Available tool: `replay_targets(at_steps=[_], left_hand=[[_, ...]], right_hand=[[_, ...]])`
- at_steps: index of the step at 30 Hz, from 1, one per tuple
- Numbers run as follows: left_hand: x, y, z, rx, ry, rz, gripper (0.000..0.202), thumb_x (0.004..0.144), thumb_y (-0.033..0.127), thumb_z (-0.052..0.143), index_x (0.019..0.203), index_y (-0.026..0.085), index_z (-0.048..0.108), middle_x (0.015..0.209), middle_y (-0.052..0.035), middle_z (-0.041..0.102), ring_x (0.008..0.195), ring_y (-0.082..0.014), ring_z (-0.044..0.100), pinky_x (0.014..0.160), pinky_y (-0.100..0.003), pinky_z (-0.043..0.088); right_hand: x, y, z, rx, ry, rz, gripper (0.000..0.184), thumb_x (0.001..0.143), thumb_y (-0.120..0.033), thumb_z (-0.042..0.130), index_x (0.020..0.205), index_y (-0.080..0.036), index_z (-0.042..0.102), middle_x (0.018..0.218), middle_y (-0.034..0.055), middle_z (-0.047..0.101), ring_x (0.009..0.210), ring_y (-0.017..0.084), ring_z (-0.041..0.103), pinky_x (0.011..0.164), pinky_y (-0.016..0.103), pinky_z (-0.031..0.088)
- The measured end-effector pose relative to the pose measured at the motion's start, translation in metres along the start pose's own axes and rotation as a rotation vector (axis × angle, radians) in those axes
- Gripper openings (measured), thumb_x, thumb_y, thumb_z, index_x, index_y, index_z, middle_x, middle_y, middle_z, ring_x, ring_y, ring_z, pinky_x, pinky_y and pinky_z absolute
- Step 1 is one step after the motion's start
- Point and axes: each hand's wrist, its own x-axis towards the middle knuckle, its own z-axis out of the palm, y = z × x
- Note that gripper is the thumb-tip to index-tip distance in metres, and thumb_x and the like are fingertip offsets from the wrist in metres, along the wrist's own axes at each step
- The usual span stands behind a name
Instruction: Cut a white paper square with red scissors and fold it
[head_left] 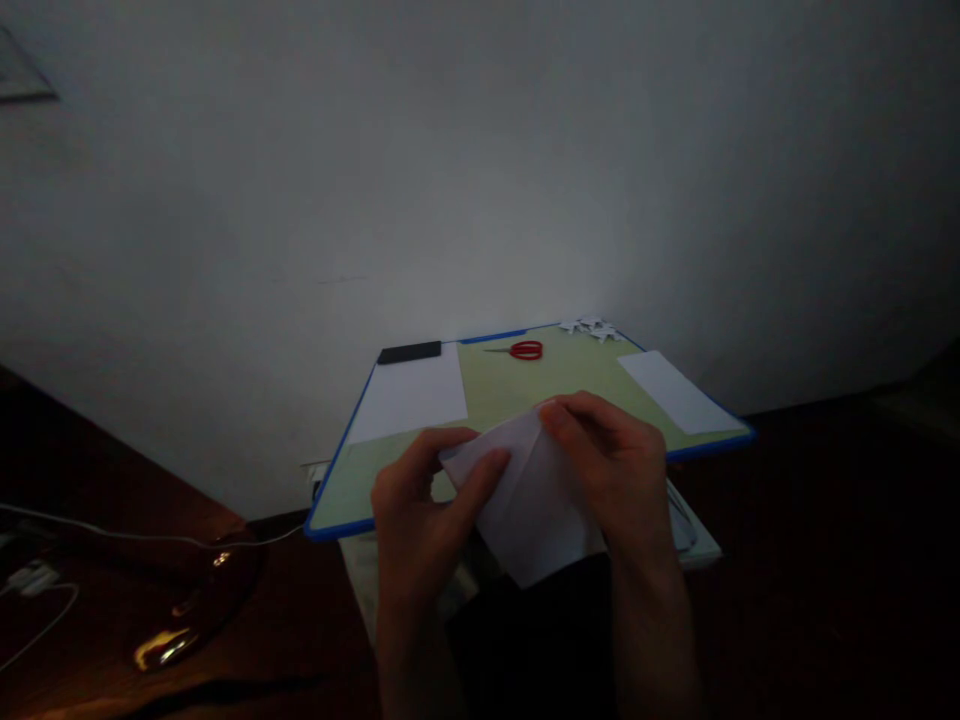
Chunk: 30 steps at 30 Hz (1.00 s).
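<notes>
A folded white paper sheet (pixel 534 505) is held between both hands at the near edge of a pale green board with a blue rim (pixel 339 525). My left hand (pixel 421 510) pinches the paper's left corner, thumb on top. My right hand (pixel 611 468) covers its right side with fingers curled over the upper fold. Farther back on the board lie red-handled scissors (pixel 523 350), a white sheet (pixel 411 392) at the left, another white sheet (pixel 679 392) at the right, and small white paper cut-outs (pixel 592 328) at the far edge.
A dark flat object (pixel 409 352) lies at the board's far left corner. A pale wall (pixel 480 150) stands right behind the board. At the left, on the dark floor, lie white cables (pixel 112 535) and a shiny rounded object (pixel 195 610). The room is dim.
</notes>
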Motion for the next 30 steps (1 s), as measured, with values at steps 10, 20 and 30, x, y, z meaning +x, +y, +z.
replay_targets(at_steps=[10,20,30], left_hand=[[-0.0007,0.0032,0.0007,-0.028,0.003,-0.011,0.015,0.083,0.027,0.089,0.091,0.026,0.077,0.078,0.0047,0.075,0.067,-0.0121,0.067,0.062,-0.023,0.051],[0.0016,0.006,0.0011,-0.451,-0.031,-0.174,0.015,0.08,0.027,0.09,0.092,0.025,0.081,0.084,-0.0007,0.078,0.074,-0.0146,0.07,0.063,-0.022,0.056],[0.0004,0.0049,-0.0023,-0.303,0.122,-0.155,0.014,0.073,0.02,0.094,0.077,0.026,0.082,0.072,0.0028,0.077,0.066,-0.0113,0.069,0.06,-0.019,0.054]], right_hand=[[-0.0003,-0.0015,0.0001,-0.024,-0.003,-0.029,0.013,0.095,-0.028,0.074,0.083,-0.027,0.079,0.08,-0.0054,0.077,0.077,0.014,0.07,0.073,0.026,0.054],[-0.0044,-0.0049,-0.0027,-0.039,-0.044,-0.115,0.015,0.098,-0.032,0.072,0.085,-0.026,0.076,0.081,-0.0023,0.075,0.077,0.017,0.068,0.072,0.03,0.054],[-0.0048,-0.0041,-0.0001,-0.053,-0.03,-0.162,0.014,0.099,-0.03,0.071,0.087,-0.027,0.077,0.083,-0.0027,0.076,0.079,0.016,0.068,0.073,0.03,0.053]])
